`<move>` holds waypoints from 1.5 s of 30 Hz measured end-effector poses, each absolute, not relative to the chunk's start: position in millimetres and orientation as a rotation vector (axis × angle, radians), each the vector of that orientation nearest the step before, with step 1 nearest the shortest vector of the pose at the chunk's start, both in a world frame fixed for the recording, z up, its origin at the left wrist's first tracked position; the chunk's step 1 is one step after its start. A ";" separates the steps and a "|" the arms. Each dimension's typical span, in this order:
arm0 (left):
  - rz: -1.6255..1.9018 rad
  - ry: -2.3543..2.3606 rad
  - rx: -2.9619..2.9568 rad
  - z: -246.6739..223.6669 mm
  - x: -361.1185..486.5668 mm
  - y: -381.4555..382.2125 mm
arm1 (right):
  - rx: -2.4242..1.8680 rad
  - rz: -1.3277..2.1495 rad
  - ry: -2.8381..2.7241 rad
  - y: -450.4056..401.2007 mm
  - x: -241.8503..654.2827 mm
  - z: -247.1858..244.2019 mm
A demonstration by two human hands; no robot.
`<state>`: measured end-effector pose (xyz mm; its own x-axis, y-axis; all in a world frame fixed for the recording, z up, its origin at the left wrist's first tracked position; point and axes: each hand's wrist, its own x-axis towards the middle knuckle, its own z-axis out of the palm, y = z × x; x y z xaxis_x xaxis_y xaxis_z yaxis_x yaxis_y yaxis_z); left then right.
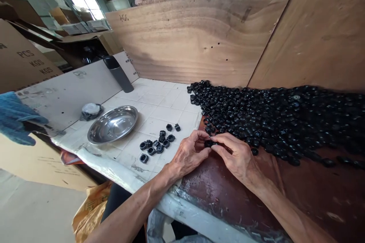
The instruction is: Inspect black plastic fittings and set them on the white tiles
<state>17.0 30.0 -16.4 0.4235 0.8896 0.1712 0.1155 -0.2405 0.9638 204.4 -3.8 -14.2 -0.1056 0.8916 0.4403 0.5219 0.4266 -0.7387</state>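
Note:
Between my two hands is a small round black plastic part (209, 143), partly covered by fingertips. My left hand (190, 152) pinches it from the left with thumb and fingers. From the other side, my right hand (235, 155) closes thumb and fingers on the same part. Just beyond the hands lies a large heap of similar black parts (245, 114), spread along the wooden back board. Left of my left hand, a small loose group of black ring-shaped parts (159, 142) rests on the white surface.
A shiny metal bowl (114, 125) sits on the white tabletop (162, 112). Behind it are a wrapped white lump (91, 111) and a dark grey bottle (119, 74) by the low side board. A blue cloth (17, 115) hangs at left. Tall wooden boards (194, 38) wall the back.

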 end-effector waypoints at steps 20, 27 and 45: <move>1.139 0.735 1.730 -15.3 12.8 32.8 | -1.314 0.664 -1.530 -8.6 202.0 -13.0; 1.125 0.711 1.835 -13.8 13.4 31.2 | -1.352 0.494 -1.719 -10.7 202.3 -12.1; 1.122 0.714 1.940 -12.5 14.6 30.7 | -1.433 0.454 -1.780 -11.1 200.6 0.0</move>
